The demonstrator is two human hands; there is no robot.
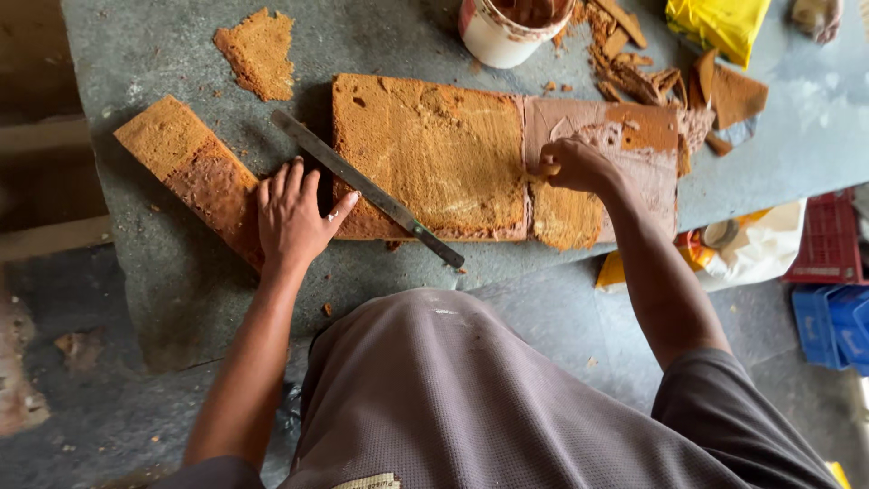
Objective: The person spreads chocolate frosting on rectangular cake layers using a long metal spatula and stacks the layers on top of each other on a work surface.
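A large flat brown sponge cake slab [430, 154] lies on the grey stone table [172, 272]. My right hand [570, 165] pinches the thin brown crust skin [634, 149] at the slab's right part, where it is partly peeled back. My left hand [291, 213] rests flat, fingers spread, on the table at the slab's left edge, its thumb touching a long metal knife [367, 187] that lies diagonally over the slab's corner. A cut cake strip [195, 172] lies just left of that hand.
A white tub [507, 32] with brown paste stands at the back, with crust scraps [634, 63] and a yellow bag [720, 25] beside it. A loose cake piece [261, 52] lies at back left. Red and blue crates [833, 290] sit on the floor right. Another person's hand [819, 16] shows at top right.
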